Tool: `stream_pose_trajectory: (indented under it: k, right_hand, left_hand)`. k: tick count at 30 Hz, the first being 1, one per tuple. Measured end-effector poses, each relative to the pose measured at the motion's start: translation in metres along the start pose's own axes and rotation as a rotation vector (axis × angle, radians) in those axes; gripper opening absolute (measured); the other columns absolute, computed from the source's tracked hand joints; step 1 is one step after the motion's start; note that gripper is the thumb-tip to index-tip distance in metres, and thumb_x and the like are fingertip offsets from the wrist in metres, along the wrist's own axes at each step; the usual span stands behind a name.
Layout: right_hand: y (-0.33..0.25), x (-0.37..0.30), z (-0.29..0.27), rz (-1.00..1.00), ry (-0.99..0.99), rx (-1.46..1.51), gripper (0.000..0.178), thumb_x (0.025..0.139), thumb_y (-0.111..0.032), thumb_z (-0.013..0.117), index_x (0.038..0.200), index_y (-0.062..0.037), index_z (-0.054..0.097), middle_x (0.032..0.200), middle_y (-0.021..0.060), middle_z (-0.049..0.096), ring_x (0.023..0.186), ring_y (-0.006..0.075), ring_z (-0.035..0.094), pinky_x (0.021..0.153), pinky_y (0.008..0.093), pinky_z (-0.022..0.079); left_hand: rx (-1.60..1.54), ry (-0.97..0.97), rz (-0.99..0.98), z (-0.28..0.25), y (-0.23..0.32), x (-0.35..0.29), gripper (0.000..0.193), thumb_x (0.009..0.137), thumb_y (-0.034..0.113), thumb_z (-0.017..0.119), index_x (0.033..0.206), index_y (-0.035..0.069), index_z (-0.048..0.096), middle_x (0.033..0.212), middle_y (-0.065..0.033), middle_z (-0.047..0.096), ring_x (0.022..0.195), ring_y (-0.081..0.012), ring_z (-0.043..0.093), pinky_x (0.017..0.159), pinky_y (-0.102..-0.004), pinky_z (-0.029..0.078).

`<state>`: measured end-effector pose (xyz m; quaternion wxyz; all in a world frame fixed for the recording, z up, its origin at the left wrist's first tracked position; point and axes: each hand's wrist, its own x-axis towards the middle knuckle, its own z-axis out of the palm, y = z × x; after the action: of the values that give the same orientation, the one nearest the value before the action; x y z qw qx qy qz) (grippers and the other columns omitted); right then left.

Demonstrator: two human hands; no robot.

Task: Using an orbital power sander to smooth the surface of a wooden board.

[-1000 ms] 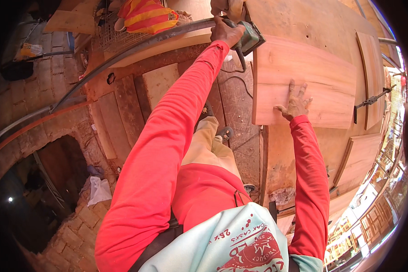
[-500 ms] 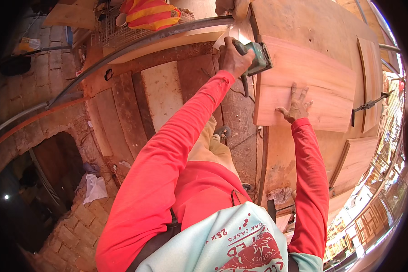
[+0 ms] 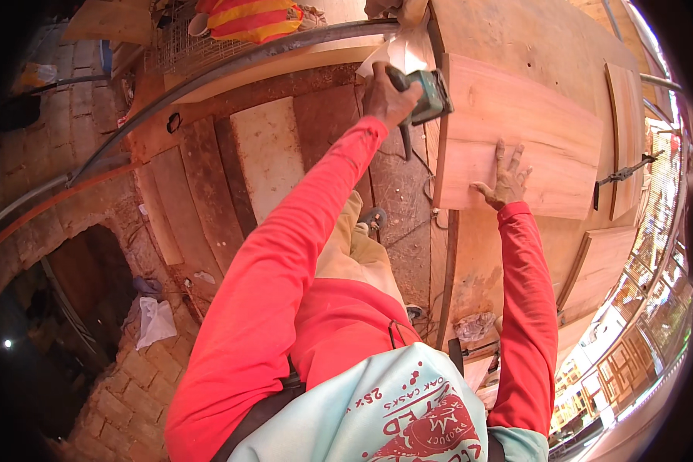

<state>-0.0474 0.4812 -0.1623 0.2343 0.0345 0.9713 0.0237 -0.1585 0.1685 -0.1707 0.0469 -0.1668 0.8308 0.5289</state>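
Observation:
My left hand [image 3: 391,98] is wrapped round a green and black electric sander [image 3: 430,97]. The sander is tilted at the left edge of a reddish wooden board [image 3: 554,131], its flat pad turned toward the board; whether they touch I cannot tell. A dark cord hangs below the tool. Fingers spread, my right hand [image 3: 508,182] lies flat on the board near its front edge, holding nothing. The board rests on a plywood worktop [image 3: 485,262].
More wooden boards [image 3: 597,266] lie on the worktop's right side, near a dark metal clamp [image 3: 630,171]. A curved metal bar [image 3: 246,60] crosses the upper left, below a red and yellow striped cloth [image 3: 250,19]. A wall opening [image 3: 85,285] gapes at the lower left, beside white plastic [image 3: 155,322].
My left hand has moved the sander slightly left, from over the board's left edge to beside it. My right hand has stayed flat in place. The whole view has shifted a little.

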Motion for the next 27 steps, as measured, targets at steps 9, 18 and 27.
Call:
stream_pose_trajectory:
  k: [9, 18, 27]
  right_hand:
    - [0.01, 0.029, -0.01, -0.252, 0.157, 0.167, 0.124, 0.065, -0.048, 0.089, 0.161, -0.028, 0.013, 0.159, 0.0352, 0.012, 0.146, 0.0528, 0.02, 0.115, 0.065, 0.024]
    - [-0.032, 0.123, -0.061, -0.274, 0.008, -0.005, 0.13, 0.064, -0.042, 0.091, 0.161, -0.0341, 0.006, 0.162, 0.0328, 0.005, 0.152, 0.0448, 0.013, 0.116, 0.0695, 0.015]
    - [-0.037, 0.114, -0.062, -0.244, 0.024, -0.094, 0.125, 0.068, -0.049, 0.087, 0.161, -0.0356, 0.005, 0.163, 0.0301, 0.005, 0.137, 0.063, 0.03, 0.116, 0.0662, 0.022]
  left_hand:
    - [-0.241, 0.002, -0.036, -0.011, -0.033, -0.101, 0.051, 0.077, 0.026, 0.076, 0.114, 0.007, 0.048, 0.097, -0.0197, 0.057, 0.089, -0.0355, 0.059, 0.078, -0.0465, 0.049]
    - [-0.194, -0.135, 0.012, -0.007, 0.0, -0.073, 0.057, 0.077, 0.026, 0.075, 0.122, 0.011, 0.043, 0.108, -0.0194, 0.051, 0.094, -0.0404, 0.061, 0.08, -0.0495, 0.052]
    - [0.014, -0.038, 0.091, -0.003, 0.041, 0.013, 0.059, 0.076, 0.031, 0.076, 0.121, 0.011, 0.042, 0.108, -0.0227, 0.054, 0.092, -0.0425, 0.063, 0.079, -0.0506, 0.052]
